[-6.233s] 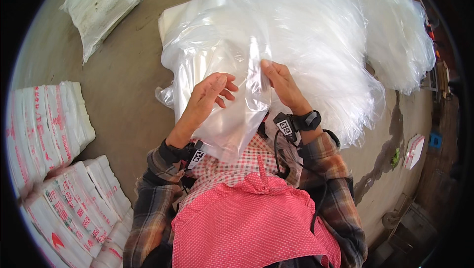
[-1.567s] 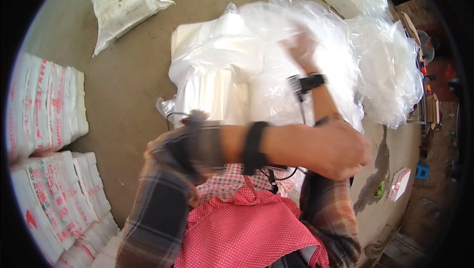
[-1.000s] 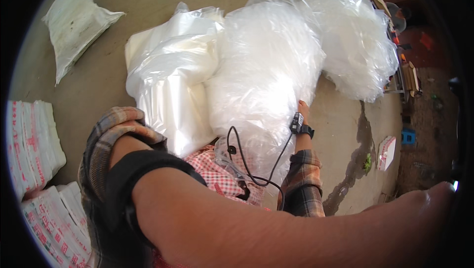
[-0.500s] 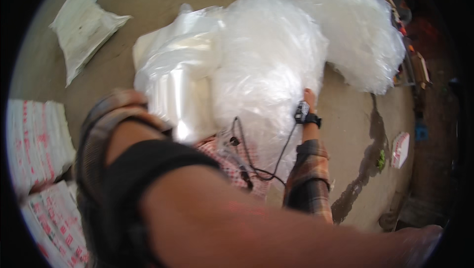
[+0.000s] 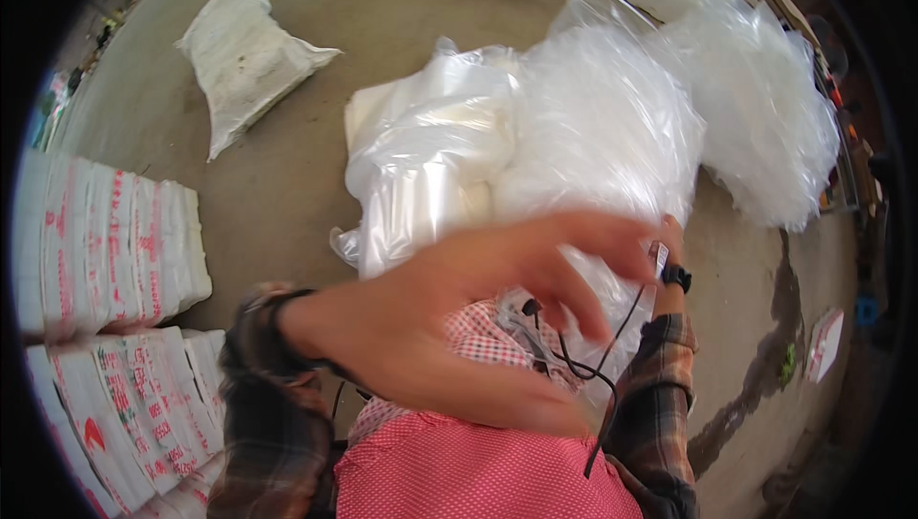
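My left hand [image 5: 459, 299] is raised close in front of me, its fingers spread and slightly blurred, with nothing in them. It hides part of the plastic behind it. My right hand [image 5: 672, 235] reaches along the right side of a large crumpled bundle of clear plastic [image 5: 602, 127], touching or very near it; its fingers are mostly hidden. Left of that bundle lies a stack of flat, shiny clear plastic bags [image 5: 430, 151]. From near my right wrist, which wears a black band [image 5: 676, 278], a black cable [image 5: 612, 385] hangs down.
Red checked cloth [image 5: 469, 466] covers my lap. Printed white packs [image 5: 115, 242] are piled at left. A white sack [image 5: 244, 65] lies on the concrete floor beyond. More clear plastic [image 5: 765, 117] stands at right, near a wet streak [image 5: 765, 366] and a small white-and-red pack [image 5: 824, 345].
My left hand has swung from close across the lower view into the middle, its fingers now showing. The view has shifted, so the plastic appears farther right; my right hand stays at the bundle's right side.
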`<state>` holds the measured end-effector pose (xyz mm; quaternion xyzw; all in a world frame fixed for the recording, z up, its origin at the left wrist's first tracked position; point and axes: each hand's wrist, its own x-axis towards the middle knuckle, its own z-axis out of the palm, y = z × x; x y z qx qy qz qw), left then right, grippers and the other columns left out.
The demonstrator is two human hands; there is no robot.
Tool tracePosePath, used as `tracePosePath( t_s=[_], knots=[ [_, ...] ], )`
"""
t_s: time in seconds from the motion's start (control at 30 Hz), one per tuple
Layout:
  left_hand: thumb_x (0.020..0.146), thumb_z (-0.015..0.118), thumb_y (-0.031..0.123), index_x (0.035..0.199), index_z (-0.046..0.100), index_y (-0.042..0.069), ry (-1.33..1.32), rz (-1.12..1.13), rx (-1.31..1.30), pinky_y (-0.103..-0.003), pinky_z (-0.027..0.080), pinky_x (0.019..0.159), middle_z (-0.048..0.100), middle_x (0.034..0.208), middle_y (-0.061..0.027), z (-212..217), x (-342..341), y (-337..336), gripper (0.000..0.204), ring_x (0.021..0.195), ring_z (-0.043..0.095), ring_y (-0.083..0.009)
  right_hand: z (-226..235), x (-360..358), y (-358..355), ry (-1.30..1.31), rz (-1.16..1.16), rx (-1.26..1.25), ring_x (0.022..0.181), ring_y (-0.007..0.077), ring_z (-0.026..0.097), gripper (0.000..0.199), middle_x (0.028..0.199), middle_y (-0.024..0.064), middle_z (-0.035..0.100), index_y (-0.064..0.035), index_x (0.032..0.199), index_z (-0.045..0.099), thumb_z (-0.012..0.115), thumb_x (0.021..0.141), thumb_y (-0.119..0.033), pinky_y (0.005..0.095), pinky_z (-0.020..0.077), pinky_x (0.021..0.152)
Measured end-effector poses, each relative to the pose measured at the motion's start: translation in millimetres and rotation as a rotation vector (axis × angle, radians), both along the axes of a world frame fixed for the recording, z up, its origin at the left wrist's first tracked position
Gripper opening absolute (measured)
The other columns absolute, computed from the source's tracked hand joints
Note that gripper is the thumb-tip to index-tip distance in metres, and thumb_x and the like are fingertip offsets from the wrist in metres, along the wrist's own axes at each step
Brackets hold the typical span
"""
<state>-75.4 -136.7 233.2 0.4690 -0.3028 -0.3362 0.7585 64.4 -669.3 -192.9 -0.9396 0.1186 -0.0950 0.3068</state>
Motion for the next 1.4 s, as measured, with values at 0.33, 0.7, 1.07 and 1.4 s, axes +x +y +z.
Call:
tracePosePath(
  t_s=[0.33,0.7,1.07,1.4],
  knots=[
    [0.084,0.065,0.024,0.123,0.048,0.0,-0.342,0.689,0.235,-0.032,0.048,0.079,0.055,0.116,-0.0148,-60.5,27.3,119.8,0.048,0.094,0.058,-0.022,231.4,10.3,150.1,-0.292,0.023,-0.501,0.094,0.0311,0.06,0.047,0.111,0.0164,0.057,-0.0052,0.12,0.052,0.069,0.08,-0.021,0.0387,0.0489,0.079],
    [0.087,0.06,0.026,0.125,0.047,-0.001,-0.526,0.991,0.322,-0.033,0.047,0.079,0.052,0.122,-0.0165,-93.3,131.6,157.2,0.048,0.1,0.057,-0.0234,229.2,5.7,353.2,-0.119,0.904,-0.497,0.106,0.0277,0.05,0.049,0.113,0.0107,0.053,-0.0098,0.113,0.057,0.074,0.071,-0.03,0.0438,0.038,0.086],
    [0.09,0.055,0.027,0.127,0.046,-0.002,-1.218,0.634,0.343,-0.033,0.047,0.08,0.05,0.128,-0.0183,17.3,24.1,144.7,0.048,0.107,0.056,-0.0247,117.7,54.3,201.2,0.538,0.58,-0.836,0.132,0.0239,0.032,0.061,0.143,0.0028,0.038,-0.0179,0.137,0.04,0.056,0.085,-0.046,0.0611,0.0258,0.102],
    [0.094,0.052,0.024,0.109,0.062,0.006,-0.019,1.43,0.417,-0.025,0.046,0.073,0.064,0.107,-0.0018,-163.0,10.6,202.2,0.026,0.093,0.06,-0.0101,11.5,30.0,47.1,0.35,0.325,-0.216,0.095,0.0338,0.06,0.036,0.109,0.018,0.061,-0.0104,0.11,0.059,0.06,0.081,-0.03,0.0402,0.0478,0.076]
  ],
)
